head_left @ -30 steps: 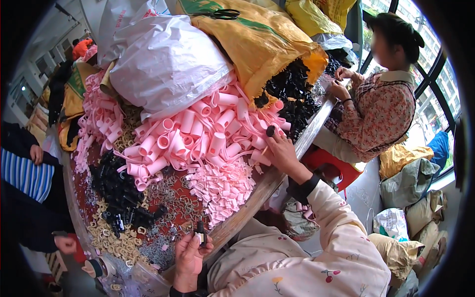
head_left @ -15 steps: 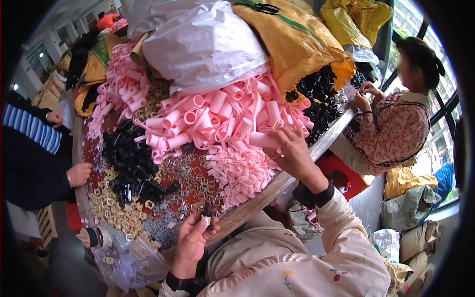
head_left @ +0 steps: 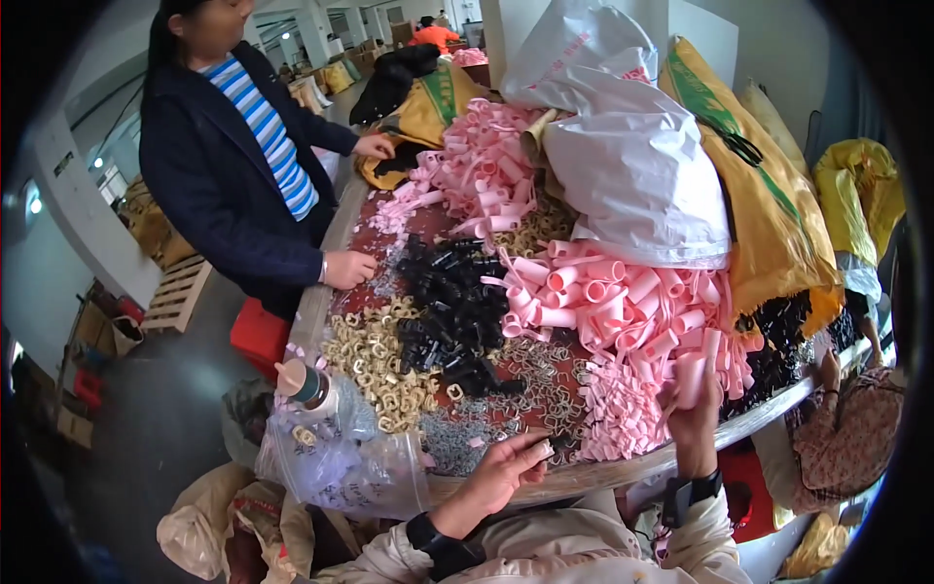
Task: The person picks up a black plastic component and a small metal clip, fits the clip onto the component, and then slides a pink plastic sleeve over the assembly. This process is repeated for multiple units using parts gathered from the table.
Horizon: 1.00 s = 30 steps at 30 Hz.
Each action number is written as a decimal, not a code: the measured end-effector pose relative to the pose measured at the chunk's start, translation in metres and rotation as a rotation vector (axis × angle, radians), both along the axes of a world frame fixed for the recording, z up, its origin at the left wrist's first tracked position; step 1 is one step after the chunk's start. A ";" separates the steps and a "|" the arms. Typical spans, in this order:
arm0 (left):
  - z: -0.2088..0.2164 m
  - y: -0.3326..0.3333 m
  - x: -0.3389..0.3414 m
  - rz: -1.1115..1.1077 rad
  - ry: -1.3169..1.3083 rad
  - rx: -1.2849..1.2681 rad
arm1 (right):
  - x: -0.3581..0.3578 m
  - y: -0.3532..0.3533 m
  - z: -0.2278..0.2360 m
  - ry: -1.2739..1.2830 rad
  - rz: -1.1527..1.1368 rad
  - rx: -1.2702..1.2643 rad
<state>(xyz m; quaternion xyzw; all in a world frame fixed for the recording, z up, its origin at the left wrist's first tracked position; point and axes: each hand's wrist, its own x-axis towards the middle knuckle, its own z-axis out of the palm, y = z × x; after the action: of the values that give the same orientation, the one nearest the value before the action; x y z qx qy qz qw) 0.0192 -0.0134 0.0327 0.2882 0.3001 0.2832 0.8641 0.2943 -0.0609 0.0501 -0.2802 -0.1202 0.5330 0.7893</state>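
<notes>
My left hand (head_left: 498,475) is closed at the table's near edge. Its thumb and fingertips pinch a small black plastic piece (head_left: 559,443), mostly hidden, with a whitish bit by the thumb. Farther right, my right hand (head_left: 695,424) has its fingers round a pink tube-shaped piece (head_left: 689,378), which stands nearly upright. That hand is at the right side of a heap of small pink tabs (head_left: 623,414). Behind it spreads a pile of larger pink tubes and straps (head_left: 632,307). Metal rings (head_left: 540,384) lie loose beyond my left hand.
Black plastic parts (head_left: 452,321) and beige rings (head_left: 379,360) are heaped on the left. A lidded jar (head_left: 304,385) and clear plastic bags (head_left: 360,477) sit at the near left corner. White (head_left: 642,175) and orange (head_left: 769,204) sacks stand behind. Co-workers are at left (head_left: 243,175) and right (head_left: 846,438).
The view has swung left. My right hand has come down from the pink pile and now holds a pink tube upright. My left hand still pinches the black piece, now turned and more hidden.
</notes>
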 end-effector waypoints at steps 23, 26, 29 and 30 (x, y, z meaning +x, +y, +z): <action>0.016 -0.006 0.002 -0.161 0.219 0.280 | -0.104 -0.003 0.019 -1.713 0.243 0.085; 0.017 -0.008 0.008 -0.201 0.272 0.318 | -0.102 -0.006 0.020 -1.700 0.256 -0.002; 0.017 -0.014 0.017 -0.157 0.214 0.466 | -0.102 -0.009 0.017 -1.645 0.271 -0.062; 0.017 -0.015 0.019 -0.126 0.183 0.539 | -0.101 -0.009 0.014 -1.600 0.285 -0.076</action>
<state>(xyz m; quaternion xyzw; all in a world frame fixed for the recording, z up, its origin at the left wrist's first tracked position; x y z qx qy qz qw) 0.0379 -0.0285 0.0502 0.5499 0.2722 0.2713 0.7415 0.1931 -0.0699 0.0641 -0.5849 -0.6643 0.2703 0.3789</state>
